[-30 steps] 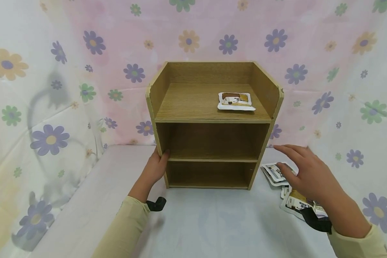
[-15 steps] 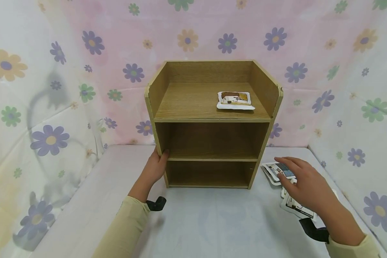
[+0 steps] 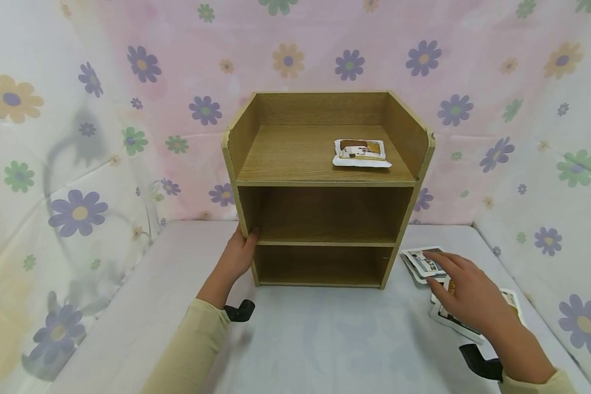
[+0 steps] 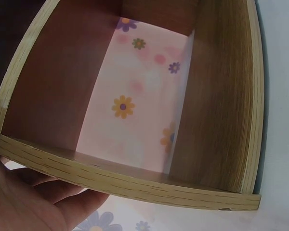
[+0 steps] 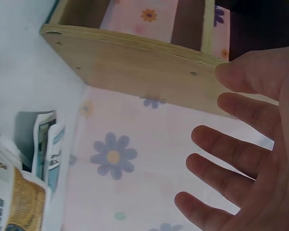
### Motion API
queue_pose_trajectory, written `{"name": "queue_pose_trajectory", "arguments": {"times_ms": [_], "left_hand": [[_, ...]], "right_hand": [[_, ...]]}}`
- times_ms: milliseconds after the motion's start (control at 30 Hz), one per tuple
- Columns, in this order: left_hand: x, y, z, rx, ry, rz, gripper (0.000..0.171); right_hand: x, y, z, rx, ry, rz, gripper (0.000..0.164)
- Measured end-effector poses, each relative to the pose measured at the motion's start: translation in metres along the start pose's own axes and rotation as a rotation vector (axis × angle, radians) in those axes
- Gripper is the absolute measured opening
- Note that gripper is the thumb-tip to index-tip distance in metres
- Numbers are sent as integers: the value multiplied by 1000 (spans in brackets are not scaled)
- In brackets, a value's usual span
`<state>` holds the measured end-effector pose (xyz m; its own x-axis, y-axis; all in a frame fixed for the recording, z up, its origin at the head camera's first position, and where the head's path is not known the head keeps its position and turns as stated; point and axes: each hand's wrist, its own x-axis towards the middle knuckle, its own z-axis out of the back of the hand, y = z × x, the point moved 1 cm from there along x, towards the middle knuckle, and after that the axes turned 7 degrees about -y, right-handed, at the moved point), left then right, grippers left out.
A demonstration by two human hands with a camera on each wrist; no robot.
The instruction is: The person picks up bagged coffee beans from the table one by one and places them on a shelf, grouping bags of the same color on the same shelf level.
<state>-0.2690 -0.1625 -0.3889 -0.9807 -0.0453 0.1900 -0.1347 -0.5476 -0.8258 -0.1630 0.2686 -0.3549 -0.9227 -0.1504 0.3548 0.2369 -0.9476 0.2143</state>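
Note:
A small wooden shelf unit [image 3: 290, 156] stands upright on the table. My left hand [image 3: 233, 257] grips its left side panel, thumb at the front edge; in the left wrist view the fingers [image 4: 82, 207] lie along the panel's outer side. On the top level lies a white snack packet [image 3: 359, 154] with a brown and yellow print. My right hand [image 3: 475, 301] hovers above several flat packets [image 3: 426, 265] on the table, right of the unit. Its fingers [image 5: 221, 139] are spread and hold nothing in the right wrist view. Part of the packet pile is hidden beneath this hand.
Flower-patterned cloth [image 3: 285, 33] hangs behind and on both sides. The table [image 3: 325, 339] has a pale covering. Both lower levels of the unit are open-fronted, divided by a thin board [image 3: 325, 244]. Black wrist mounts [image 3: 238, 311] sit on both wrists.
My right hand has lowered toward the packets on the right, and more of the top packets shows. The left hand keeps its grip on the shelf unit.

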Motion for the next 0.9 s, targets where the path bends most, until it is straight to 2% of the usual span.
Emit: {"name": "queue_pose_trajectory", "arguments": {"times_ms": [433, 667, 900], "left_hand": [[0, 0, 0, 2, -13, -15, 59], [0, 1, -1, -2, -16, -8, 60], [1, 3, -1, -7, -17, -10, 60]], "right_hand": [[-9, -22, -24, 27, 79, -41, 56], [-13, -38, -40, 39, 83, -35, 56], [-17, -47, -52, 29, 125, -81, 53]]}}
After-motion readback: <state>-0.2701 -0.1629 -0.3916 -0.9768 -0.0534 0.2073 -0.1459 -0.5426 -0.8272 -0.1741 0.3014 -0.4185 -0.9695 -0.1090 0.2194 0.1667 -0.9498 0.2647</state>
